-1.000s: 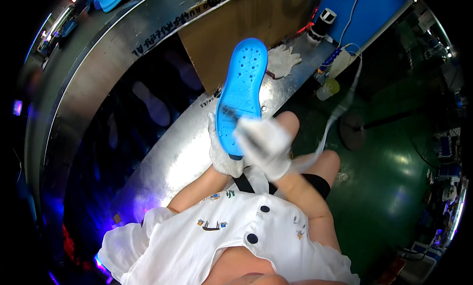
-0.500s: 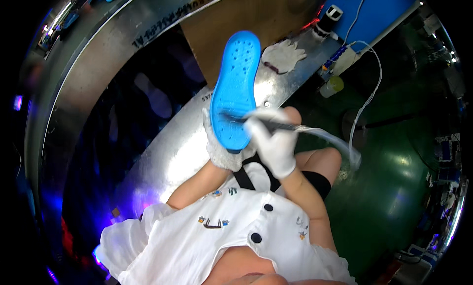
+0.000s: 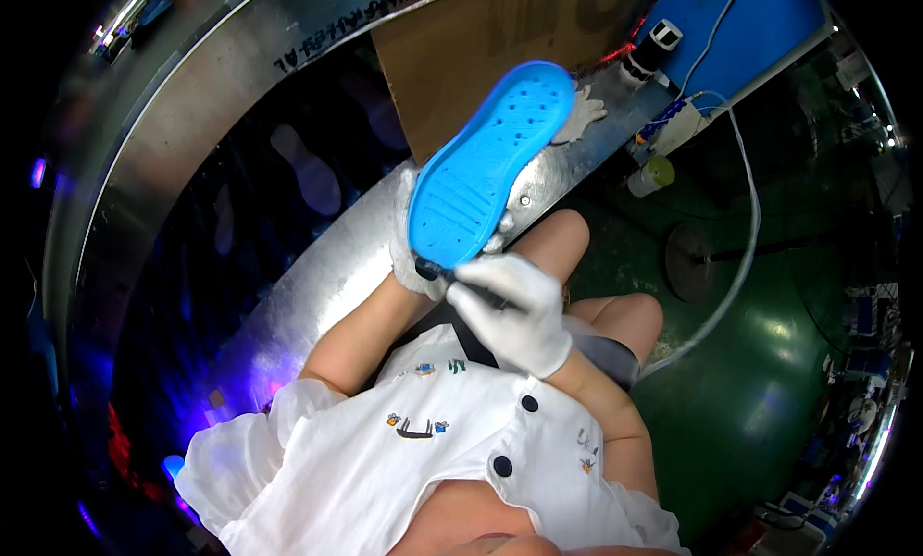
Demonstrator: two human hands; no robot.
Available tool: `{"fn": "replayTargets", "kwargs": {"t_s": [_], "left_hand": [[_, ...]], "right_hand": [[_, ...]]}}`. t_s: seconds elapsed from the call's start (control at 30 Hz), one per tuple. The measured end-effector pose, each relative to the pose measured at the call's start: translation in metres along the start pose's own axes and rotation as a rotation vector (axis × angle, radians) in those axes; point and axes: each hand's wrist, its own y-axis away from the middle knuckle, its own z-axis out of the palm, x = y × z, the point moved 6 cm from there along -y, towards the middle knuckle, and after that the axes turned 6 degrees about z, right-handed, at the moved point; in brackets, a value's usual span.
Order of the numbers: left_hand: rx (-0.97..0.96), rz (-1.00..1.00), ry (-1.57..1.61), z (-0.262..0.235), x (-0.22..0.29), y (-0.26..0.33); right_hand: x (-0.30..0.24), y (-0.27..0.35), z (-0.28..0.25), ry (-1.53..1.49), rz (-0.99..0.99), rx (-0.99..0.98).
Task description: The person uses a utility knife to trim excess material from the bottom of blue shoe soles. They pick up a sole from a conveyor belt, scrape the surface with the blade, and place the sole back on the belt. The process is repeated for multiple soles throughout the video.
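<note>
Surroundings: a curved metal bench (image 3: pixel 317 296) sweeps from lower left to upper right; a brown cardboard sheet (image 3: pixel 481 47) lies behind the work, a spare white glove (image 3: pixel 585 114) rests on the bench just past the sole's toe, and a small yellow bottle (image 3: pixel 652 174) stands on the green floor (image 3: pixel 769 402) near a blue cabinet (image 3: pixel 760 18)
In the way: the sole covers most of the left hand; a thin white hose (image 3: pixel 740 258) loops off to the right, well apart from the sole
Blue shoe sole (image 3: pixel 490 176): held up tilted, toe toward the upper right, tread side facing the camera, heel end lowest
Left hand (image 3: pixel 411 258): white-gloved, closed around the heel end from behind and below
Right hand (image 3: pixel 514 311): white-gloved, just below the heel, fingers pinched on a thin dark tool (image 3: pixel 452 275)
Tool tip: touching the sole's heel edge
</note>
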Motion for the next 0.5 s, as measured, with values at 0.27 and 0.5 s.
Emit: {"fn": "replayTargets", "kwargs": {"t_s": [0.27,0.5], "left_hand": [[0.367,-0.062,-0.51,-0.023,0.033,0.003],[0.308,-0.124,-1.007,-0.038,0.067,-0.004]], "right_hand": [[-0.003,0.002,0.002,0.438,-0.261,-0.455],[-0.024,-0.004,-0.002,0.452,-0.139,-0.532]]}}
